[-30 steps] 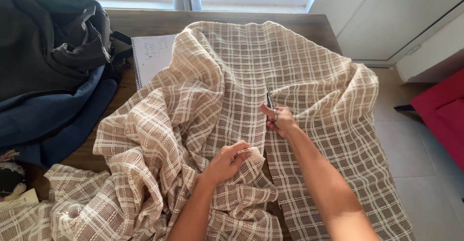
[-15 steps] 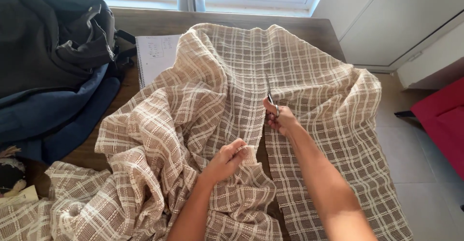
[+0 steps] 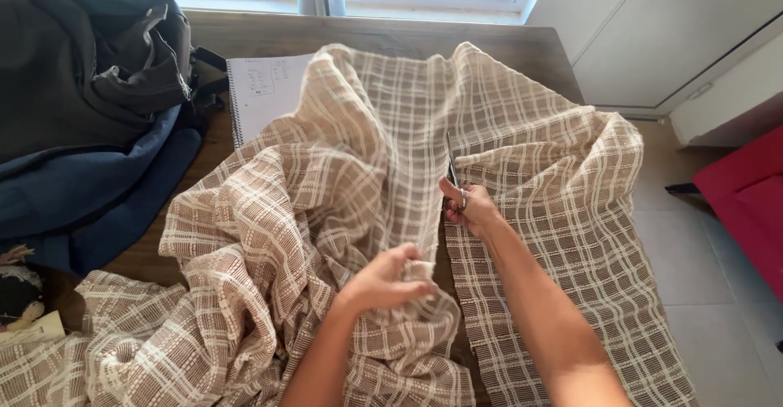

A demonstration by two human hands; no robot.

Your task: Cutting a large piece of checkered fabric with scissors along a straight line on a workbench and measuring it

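A large beige-and-white checked cloth [image 3: 342,170] lies spread and bunched over a wooden table [image 3: 506,52]. My right hand [image 3: 466,208] grips a pair of scissors [image 3: 451,169] whose blades point away from me along a cut that splits the cloth down its middle. My left hand [image 3: 382,280] clutches a bunched fold of the cloth just left of the cut, nearer to me. A flat strip of the cloth [image 3: 563,236] lies to the right of the cut.
A dark grey bag [image 3: 81,64] and blue fabric [image 3: 90,195] fill the table's left side. A spiral notebook [image 3: 261,89] lies partly under the cloth. Windows run along the far edge. White cabinets [image 3: 677,32], tiled floor and a red object [image 3: 746,203] are to the right.
My right hand and the scissors have moved a little farther along the cut, away from me. My left hand keeps its grip on the bunched cloth.
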